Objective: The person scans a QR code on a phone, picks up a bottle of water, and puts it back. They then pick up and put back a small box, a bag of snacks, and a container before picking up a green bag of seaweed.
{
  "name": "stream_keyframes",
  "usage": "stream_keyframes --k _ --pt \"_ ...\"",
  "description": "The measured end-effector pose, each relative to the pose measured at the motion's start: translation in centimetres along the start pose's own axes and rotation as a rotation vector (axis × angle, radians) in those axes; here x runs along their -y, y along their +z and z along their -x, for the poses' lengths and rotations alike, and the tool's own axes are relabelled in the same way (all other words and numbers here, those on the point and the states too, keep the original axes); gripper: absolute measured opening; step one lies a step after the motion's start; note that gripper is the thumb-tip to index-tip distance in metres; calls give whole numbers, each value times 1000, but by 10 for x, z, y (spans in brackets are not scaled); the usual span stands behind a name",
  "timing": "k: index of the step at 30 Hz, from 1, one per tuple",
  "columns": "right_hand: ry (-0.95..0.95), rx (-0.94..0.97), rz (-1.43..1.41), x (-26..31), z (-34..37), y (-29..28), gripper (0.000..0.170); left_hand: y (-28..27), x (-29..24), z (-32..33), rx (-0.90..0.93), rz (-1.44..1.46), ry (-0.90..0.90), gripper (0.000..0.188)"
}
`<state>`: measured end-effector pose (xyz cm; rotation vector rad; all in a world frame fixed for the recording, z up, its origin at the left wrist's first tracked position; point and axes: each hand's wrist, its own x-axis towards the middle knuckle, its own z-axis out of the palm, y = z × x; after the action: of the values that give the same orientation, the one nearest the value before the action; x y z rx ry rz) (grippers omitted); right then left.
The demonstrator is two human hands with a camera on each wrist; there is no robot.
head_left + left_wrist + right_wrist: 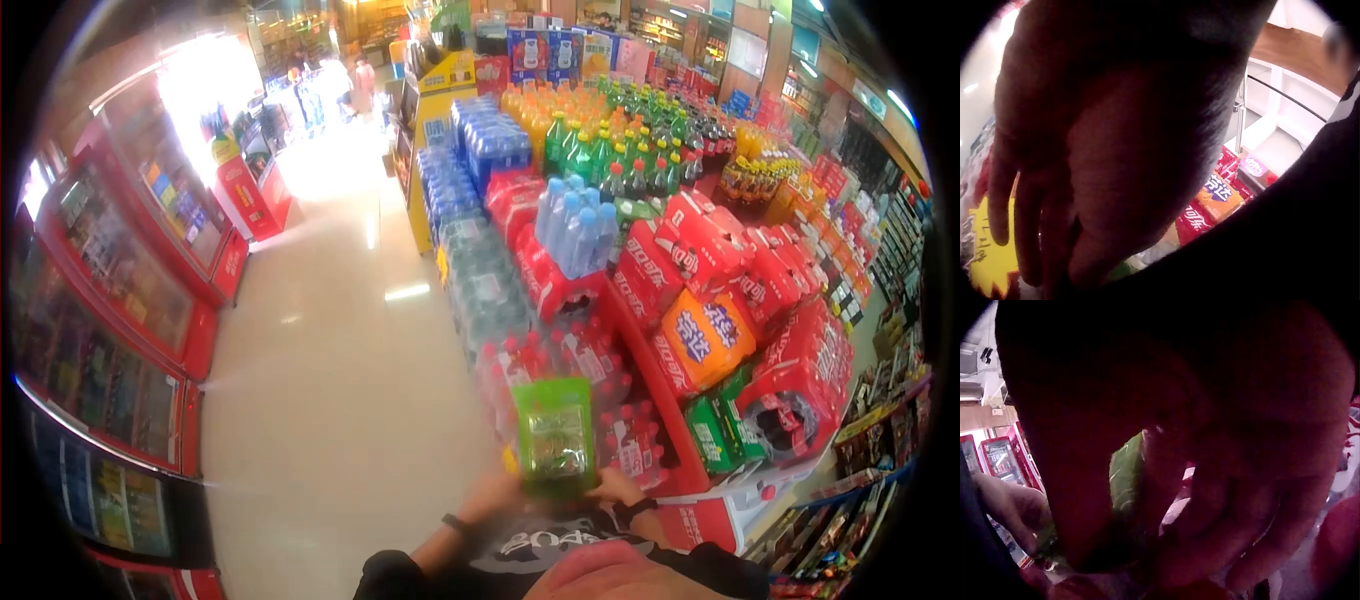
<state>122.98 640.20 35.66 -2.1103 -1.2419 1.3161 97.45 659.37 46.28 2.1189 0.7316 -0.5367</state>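
A green package (555,432) with a clear window is held up in front of the person's torso. The left hand (497,494) grips its lower left side; the right hand (614,487) holds its lower right corner. In the left wrist view the left hand (1085,144) is dark, its fingers pointing down, the package out of sight. Part of the green package (1125,478) shows between the thumb and curled fingers of the right hand (1210,456) in the right wrist view. The left hand (1016,506) appears there too, at the package's other side.
Several red-capped bottle packs (515,362) lie just beyond the package. To the right rise stacked red drink cartons (705,240) and an orange pack (703,338). Red-framed fridges (130,270) line the left, across a pale floor (330,390). A yellow sign (994,250) sits near the left fingers.
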Motion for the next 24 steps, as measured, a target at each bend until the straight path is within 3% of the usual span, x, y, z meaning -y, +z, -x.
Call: stream_keyframes --k 1,3,4,5,6,8,10,13,17,24 --pt "-3 18 -56 2 -7 -7 60 -1 7 -16 72 -24 0 42" --pt "39 39 162 2 -10 -14 59 19 34 -54 217 -70 3 44" --pt "74 57 155 9 -13 -21 59 27 43 -60 34 2 179 44" --pt "118 86 138 20 -5 -23 59 15 34 -49 -14 126 271 44" --pt "135 134 -10 35 4 -32 59 -7 12 -19 -50 252 353 44" --pt "171 138 -74 52 8 -41 57 -13 17 -26 -14 323 405 45" --pt "189 129 -90 41 8 -39 56 12 47 -73 156 226 342 47" --pt "191 104 -93 14 -3 -26 54 10 45 -79 222 -73 357 48" --pt "249 44 -255 34 4 -38 55 6 28 -69 -11 137 429 44" --pt "425 34 -310 33 -2 -41 62 -28 1 -63 83 272 410 43"
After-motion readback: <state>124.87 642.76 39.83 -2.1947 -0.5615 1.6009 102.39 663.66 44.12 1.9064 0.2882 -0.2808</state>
